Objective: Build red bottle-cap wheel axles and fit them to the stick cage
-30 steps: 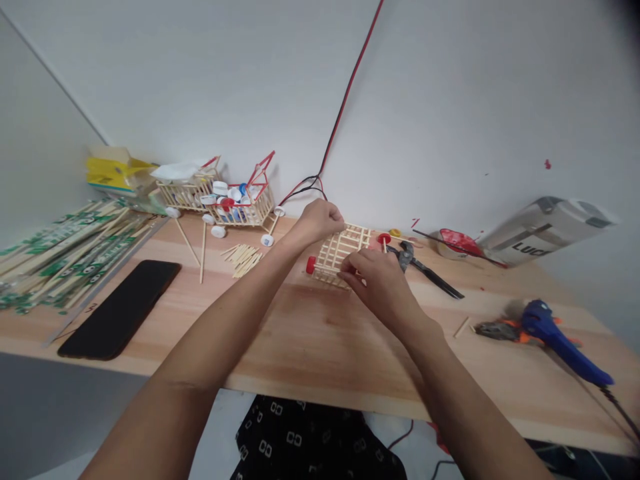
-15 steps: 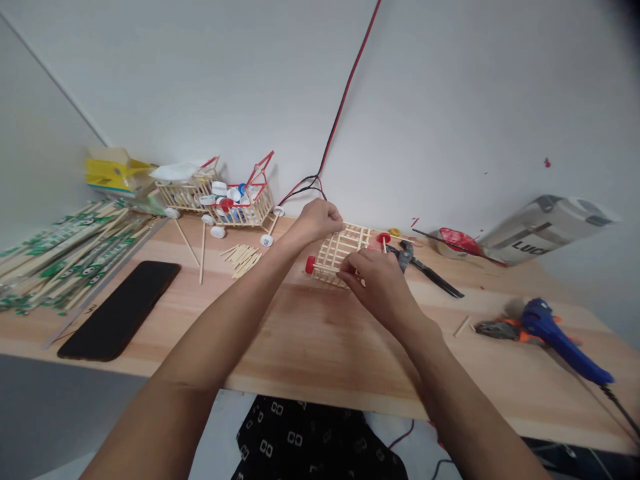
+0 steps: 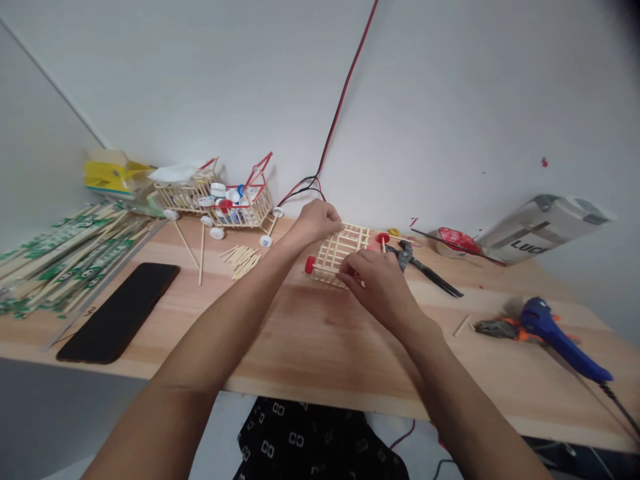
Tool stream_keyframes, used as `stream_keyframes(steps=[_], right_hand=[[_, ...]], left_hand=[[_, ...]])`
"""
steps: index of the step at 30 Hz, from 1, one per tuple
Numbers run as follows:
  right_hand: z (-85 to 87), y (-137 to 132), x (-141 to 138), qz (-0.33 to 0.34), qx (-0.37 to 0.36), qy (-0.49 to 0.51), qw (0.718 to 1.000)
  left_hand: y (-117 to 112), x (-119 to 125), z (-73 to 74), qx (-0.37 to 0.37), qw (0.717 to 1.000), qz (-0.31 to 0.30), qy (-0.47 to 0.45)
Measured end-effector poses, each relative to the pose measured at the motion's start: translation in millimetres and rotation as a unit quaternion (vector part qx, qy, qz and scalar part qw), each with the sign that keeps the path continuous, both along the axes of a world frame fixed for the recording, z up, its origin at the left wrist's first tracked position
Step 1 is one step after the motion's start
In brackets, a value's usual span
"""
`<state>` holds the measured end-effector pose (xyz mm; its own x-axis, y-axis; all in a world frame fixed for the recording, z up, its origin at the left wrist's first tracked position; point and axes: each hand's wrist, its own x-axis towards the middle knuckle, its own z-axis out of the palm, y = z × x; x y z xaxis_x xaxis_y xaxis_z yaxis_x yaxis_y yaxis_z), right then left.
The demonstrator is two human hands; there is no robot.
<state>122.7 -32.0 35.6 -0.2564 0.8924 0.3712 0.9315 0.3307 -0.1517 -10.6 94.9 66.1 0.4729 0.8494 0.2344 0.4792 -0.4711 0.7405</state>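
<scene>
A small cart built of thin wooden sticks (image 3: 339, 250) lies on the wooden table, its lattice facing me. One red bottle-cap wheel (image 3: 310, 265) is at its left, and another red cap (image 3: 383, 238) sits on a stick at its right. My left hand (image 3: 320, 219) is closed at the cart's far upper edge, fingertips pinched on it. My right hand (image 3: 369, 275) pinches the near edge, its fingers partly hiding the lattice. Whether a separate small stick is between the fingers of either hand, I cannot tell.
Two finished stick carts (image 3: 245, 207) with bottle caps stand at the back left. Short cut sticks (image 3: 241, 260), a black phone (image 3: 120, 310) and wrapped chopsticks (image 3: 65, 260) lie leftward. To the right are pincers (image 3: 425, 267), a red paint cup (image 3: 455, 241) and a blue glue gun (image 3: 565, 343).
Both hands stay in nearly the same place on the cart. The view has shifted very slightly; nothing is visibly taken up or let go.
</scene>
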Motion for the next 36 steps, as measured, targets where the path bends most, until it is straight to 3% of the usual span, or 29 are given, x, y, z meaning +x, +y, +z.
stream_keyframes(steps=[23, 36], right_hand=[[3.0, -1, 7, 0.022, -0.011, -0.007, 1.0], [3.7, -1, 22, 0.059, -0.009, 0.152, 0.987]], left_hand=[[-2, 2, 0.3, 0.001, 1.0, 0.005, 0.009], [0, 2, -2.0, -0.019, 1.0, -0.003, -0.001]])
